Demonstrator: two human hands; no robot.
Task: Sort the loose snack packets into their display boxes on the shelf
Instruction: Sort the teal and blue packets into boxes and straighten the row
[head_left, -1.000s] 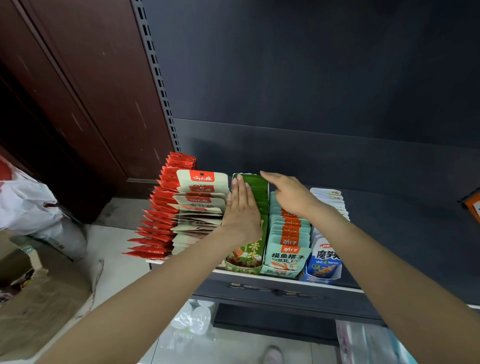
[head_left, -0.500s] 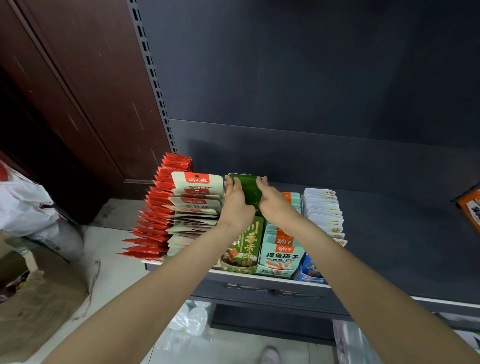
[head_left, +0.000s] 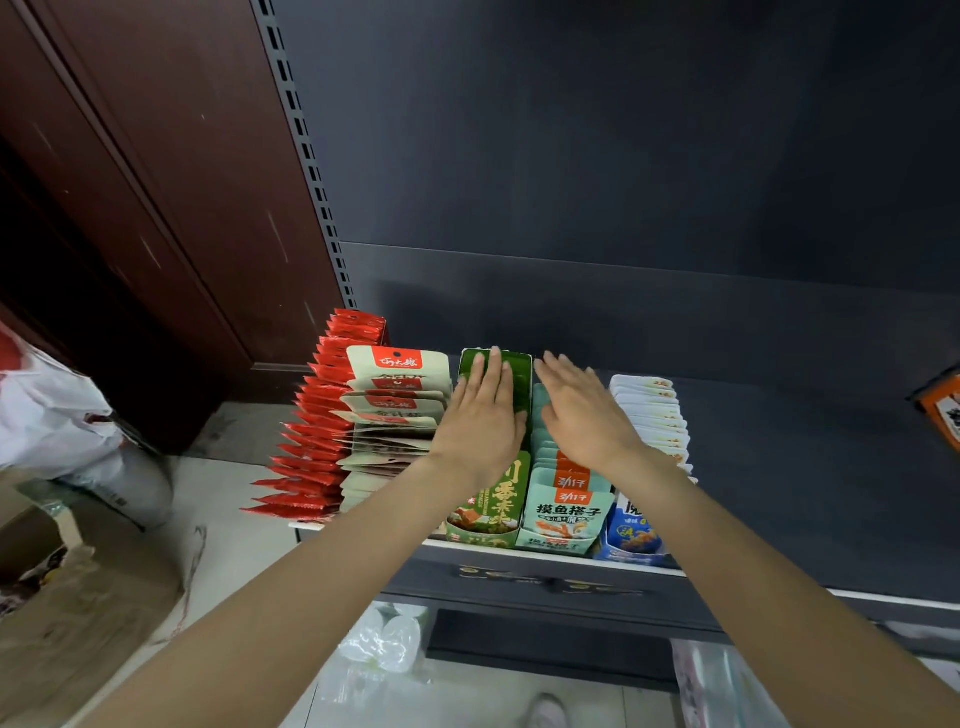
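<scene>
Left hand (head_left: 480, 415): fingers flat, pressing green packets (head_left: 511, 379) in their box on the shelf (head_left: 779, 499)
Right hand (head_left: 582, 410): flat, empty, over teal packets (head_left: 563, 483)
Risk: uneven pressure could tip beige packets (head_left: 397, 395) leftward

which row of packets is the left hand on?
The green packets, third row from the left, between the beige row and the teal row. The left hand lies flat on them; no other row is green.
</scene>
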